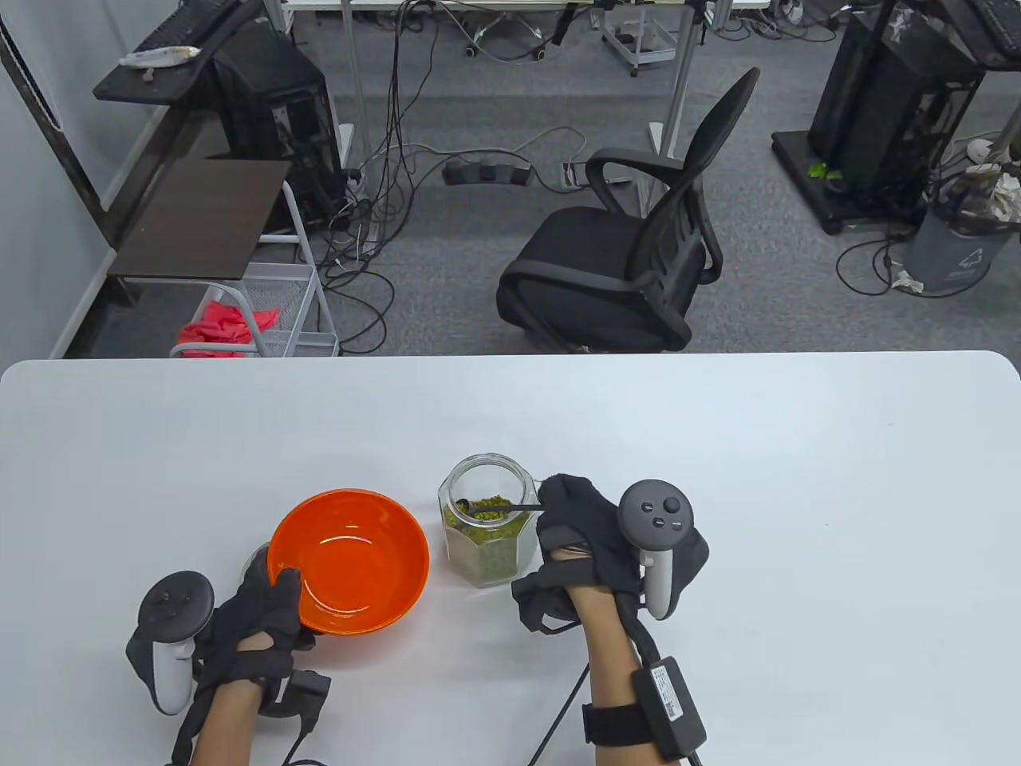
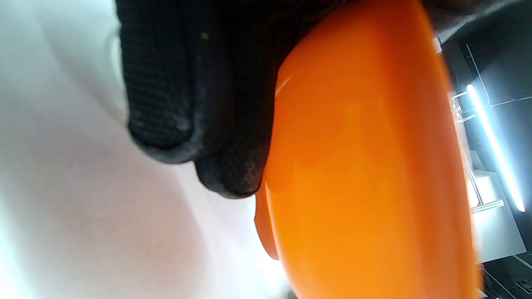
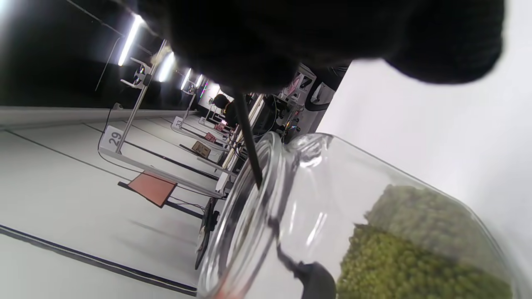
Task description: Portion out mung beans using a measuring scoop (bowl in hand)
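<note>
An orange bowl [image 1: 351, 558] is tilted above the white table, held at its near-left rim by my left hand [image 1: 267, 610]; its underside [image 2: 365, 174] fills the left wrist view beside my gloved fingers [image 2: 187, 83]. To its right stands an open glass jar [image 1: 488, 531] about half full of green mung beans [image 3: 415, 253]. My right hand [image 1: 566, 519] pinches the thin black handle of a measuring scoop [image 1: 502, 508], whose small head [image 3: 316, 280] sits inside the jar just above the beans.
The white table [image 1: 798, 479] stretches wide on all sides. Beyond its far edge are a black office chair [image 1: 630, 247], a wire cart with red cloth [image 1: 255, 311] and floor cables.
</note>
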Available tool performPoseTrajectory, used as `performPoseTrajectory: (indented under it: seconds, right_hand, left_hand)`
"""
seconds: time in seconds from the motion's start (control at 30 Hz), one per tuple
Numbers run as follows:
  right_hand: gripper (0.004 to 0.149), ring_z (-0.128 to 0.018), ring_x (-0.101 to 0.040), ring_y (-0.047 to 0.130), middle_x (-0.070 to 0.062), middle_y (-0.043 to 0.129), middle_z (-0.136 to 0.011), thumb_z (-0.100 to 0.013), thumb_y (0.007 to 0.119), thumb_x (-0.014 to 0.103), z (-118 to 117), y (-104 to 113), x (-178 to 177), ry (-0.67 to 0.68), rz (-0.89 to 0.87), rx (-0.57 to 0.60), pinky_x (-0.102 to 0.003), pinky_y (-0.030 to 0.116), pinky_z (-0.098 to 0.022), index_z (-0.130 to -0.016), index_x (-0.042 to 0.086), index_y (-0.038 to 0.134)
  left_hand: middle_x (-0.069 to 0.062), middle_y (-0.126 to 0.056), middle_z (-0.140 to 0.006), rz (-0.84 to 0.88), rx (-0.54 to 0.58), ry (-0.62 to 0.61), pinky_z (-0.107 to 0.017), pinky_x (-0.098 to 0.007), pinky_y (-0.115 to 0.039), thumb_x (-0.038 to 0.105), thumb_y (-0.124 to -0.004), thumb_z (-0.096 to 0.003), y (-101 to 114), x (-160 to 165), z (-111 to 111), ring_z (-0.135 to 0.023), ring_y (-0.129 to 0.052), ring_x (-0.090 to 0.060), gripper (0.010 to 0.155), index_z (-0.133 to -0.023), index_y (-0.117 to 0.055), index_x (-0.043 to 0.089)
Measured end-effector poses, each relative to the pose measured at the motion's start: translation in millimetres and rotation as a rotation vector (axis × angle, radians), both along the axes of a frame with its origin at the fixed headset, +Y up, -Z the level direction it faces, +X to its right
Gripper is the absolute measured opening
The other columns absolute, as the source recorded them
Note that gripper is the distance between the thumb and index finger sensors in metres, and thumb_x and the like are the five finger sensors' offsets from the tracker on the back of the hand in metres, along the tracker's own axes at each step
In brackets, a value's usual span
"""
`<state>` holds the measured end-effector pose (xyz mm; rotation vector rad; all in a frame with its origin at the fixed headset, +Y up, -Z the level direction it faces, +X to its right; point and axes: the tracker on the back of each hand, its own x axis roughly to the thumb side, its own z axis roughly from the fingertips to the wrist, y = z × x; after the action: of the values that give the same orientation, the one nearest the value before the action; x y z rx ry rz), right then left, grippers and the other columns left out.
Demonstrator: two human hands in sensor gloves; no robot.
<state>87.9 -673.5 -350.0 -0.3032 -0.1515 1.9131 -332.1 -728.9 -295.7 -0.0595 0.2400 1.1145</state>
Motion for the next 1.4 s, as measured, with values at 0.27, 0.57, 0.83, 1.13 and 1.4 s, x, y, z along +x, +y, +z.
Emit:
performPoseTrajectory:
  seconds: [0.27, 0.57, 0.83, 1.13, 1.4]
  right_hand:
    - [0.039, -0.012, -0.015, 0.094, -0.010, 0.098, -0.037, -0.047, 0.075, 0.031, 7, -3, 15, -0.005, -0.087, -0.023, -0.052, 0.084, -0.030, -0.073, 0.004, 0.086]
    - [0.039, -0.013, -0.016, 0.094, -0.011, 0.098, -0.038, -0.047, 0.075, 0.030, 10, -6, 31, -0.014, -0.169, -0.042, -0.053, 0.083, -0.032, -0.074, 0.004, 0.086]
    - [0.039, -0.014, -0.017, 0.093, -0.012, 0.097, -0.039, -0.048, 0.075, 0.030, 13, -5, 45, -0.015, -0.211, -0.045, -0.054, 0.081, -0.033, -0.075, 0.004, 0.085]
    - [0.039, -0.015, -0.017, 0.093, -0.012, 0.097, -0.040, -0.048, 0.074, 0.030, 19, 5, 58, -0.019, -0.253, -0.011, -0.054, 0.081, -0.034, -0.075, 0.005, 0.085]
    - [0.039, -0.015, -0.018, 0.093, -0.012, 0.097, -0.040, -0.048, 0.075, 0.030, 26, 22, 56, 0.034, -0.286, 0.064, -0.055, 0.081, -0.034, -0.075, 0.004, 0.085]
  left_hand:
    - [-0.016, -0.071, -0.095, -0.001, -0.002, -0.003, -0.029, -0.027, -0.100, 0.043, -0.062, -0.0559, -1, 1, 0, -0.044, -0.116, -0.025, 0.067, -0.108, -0.043, 0.005]
    - [-0.016, -0.071, -0.095, -0.004, 0.005, -0.006, -0.028, -0.026, -0.100, 0.043, -0.062, -0.0560, 0, 1, -1, -0.044, -0.116, -0.024, 0.067, -0.108, -0.043, 0.005]
    - [-0.017, -0.072, -0.094, 0.012, 0.001, -0.008, -0.027, -0.026, -0.101, 0.043, -0.061, -0.0561, -2, 1, -1, -0.043, -0.116, -0.024, 0.068, -0.108, -0.043, 0.004]
    - [-0.017, -0.072, -0.094, 0.023, 0.001, -0.013, -0.027, -0.025, -0.101, 0.043, -0.061, -0.0561, -2, 1, -1, -0.043, -0.116, -0.023, 0.068, -0.107, -0.043, 0.003]
    - [-0.017, -0.072, -0.094, 0.029, -0.001, -0.018, -0.027, -0.025, -0.101, 0.044, -0.061, -0.0562, -3, 1, -1, -0.042, -0.116, -0.023, 0.068, -0.107, -0.043, 0.003]
